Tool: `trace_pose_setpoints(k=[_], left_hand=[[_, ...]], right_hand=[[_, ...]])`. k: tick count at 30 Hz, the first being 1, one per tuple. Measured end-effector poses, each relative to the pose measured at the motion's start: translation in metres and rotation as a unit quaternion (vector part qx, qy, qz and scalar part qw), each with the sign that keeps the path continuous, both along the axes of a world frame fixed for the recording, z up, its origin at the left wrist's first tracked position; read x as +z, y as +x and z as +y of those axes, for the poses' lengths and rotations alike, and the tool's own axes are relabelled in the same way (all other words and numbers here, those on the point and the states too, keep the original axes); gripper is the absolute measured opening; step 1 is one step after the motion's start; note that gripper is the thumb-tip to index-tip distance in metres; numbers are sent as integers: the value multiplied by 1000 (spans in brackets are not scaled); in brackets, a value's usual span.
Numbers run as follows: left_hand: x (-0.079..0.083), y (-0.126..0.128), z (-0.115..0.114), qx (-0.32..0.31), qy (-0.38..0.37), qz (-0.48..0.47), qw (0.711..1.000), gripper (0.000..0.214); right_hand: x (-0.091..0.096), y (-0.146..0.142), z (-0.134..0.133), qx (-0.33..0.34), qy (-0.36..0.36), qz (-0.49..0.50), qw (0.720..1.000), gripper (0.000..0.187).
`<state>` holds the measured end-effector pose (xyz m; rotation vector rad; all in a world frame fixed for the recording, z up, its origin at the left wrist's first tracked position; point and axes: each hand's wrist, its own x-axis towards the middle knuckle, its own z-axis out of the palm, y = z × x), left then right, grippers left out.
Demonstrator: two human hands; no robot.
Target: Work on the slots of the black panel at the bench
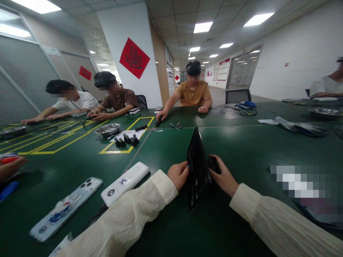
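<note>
Black panel [197, 157] upright on edge, lower centre of frame on green table [241, 142], left hand [178, 175] and right hand [223, 177] clamping its 2 faces; likely thin, stiff, light, best gripped by edges.

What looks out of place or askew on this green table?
Only the black panel: it stands on edge, leaning slightly, held between the left hand and right hand instead of lying flat on the table. Nothing looks spilled or broken.
</note>
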<state>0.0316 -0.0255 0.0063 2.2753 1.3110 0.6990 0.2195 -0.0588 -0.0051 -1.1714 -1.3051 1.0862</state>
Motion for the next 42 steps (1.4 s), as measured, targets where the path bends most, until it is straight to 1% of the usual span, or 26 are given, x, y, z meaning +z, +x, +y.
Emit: trace_pose_setpoints(k=[4,11,14,17,20,25,29,33,35,38,42], left_hand=[[2,0,-1,-6,3,8,1000,30],[5,3,-7,57,20,121,991,34],[3,2,-5,42,12,121,992,37],[1,1,-2,10,1,80,997,41],[0,0,-1,-8,-1,44,999,49],[-2,1,0,-7,-4,29,1000,59],[-3,1,1,2,-3,44,999,62],[-1,2,-1,8,-3,56,998,62],[0,2,-2,13,-4,60,998,61],[1,2,-3,11,3,73,997,60],[2,-1,-5,-11,42,137,990,57]], right_hand=[[1,0,0,1,-6,-4,1000,64],[-2,0,1,-2,1,-20,1000,63],[-2,1,1,-1,1,-27,1000,63],[-2,1,1,1,2,-27,1000,63],[-3,1,1,8,-1,-17,1000,62],[-3,2,1,15,0,-6,1000,61],[0,4,1,38,-7,-14,999,70],[4,5,0,45,-5,-15,999,76],[6,5,-1,41,-1,-19,999,75],[5,5,-2,41,7,-13,999,68],[1,5,-2,46,19,-5,999,60]])
